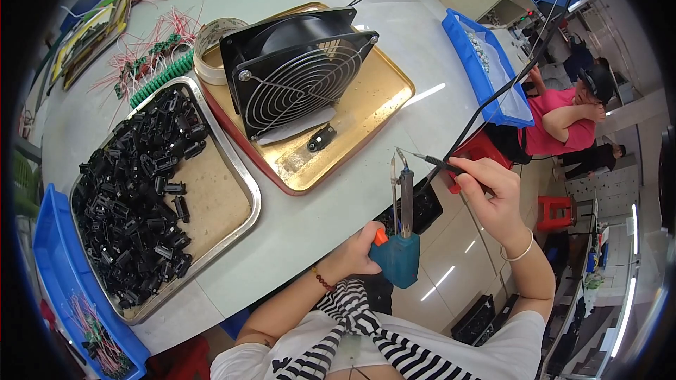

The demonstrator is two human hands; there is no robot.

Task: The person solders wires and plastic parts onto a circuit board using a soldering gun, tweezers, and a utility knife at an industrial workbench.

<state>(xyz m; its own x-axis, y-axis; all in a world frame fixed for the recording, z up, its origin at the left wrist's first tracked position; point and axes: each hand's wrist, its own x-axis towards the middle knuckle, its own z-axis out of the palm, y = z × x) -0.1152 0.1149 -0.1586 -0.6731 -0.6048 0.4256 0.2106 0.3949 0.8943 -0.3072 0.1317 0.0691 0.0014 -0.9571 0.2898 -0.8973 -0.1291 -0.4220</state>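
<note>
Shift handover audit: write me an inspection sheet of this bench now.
Surface: pale round table, crowded.
Job's things: teal soldering gun in left hand; dark pen-like tool in right hand, both off the table's edge.
Clutter: steel tray of small black parts; black fan upright on gold tray; tape roll; red wires; blue bins.
Grips: both hands closed on their tools.
Cables: black cable runs from the right-hand tool.
Surroundings: seated person in pink; red stool.
</note>
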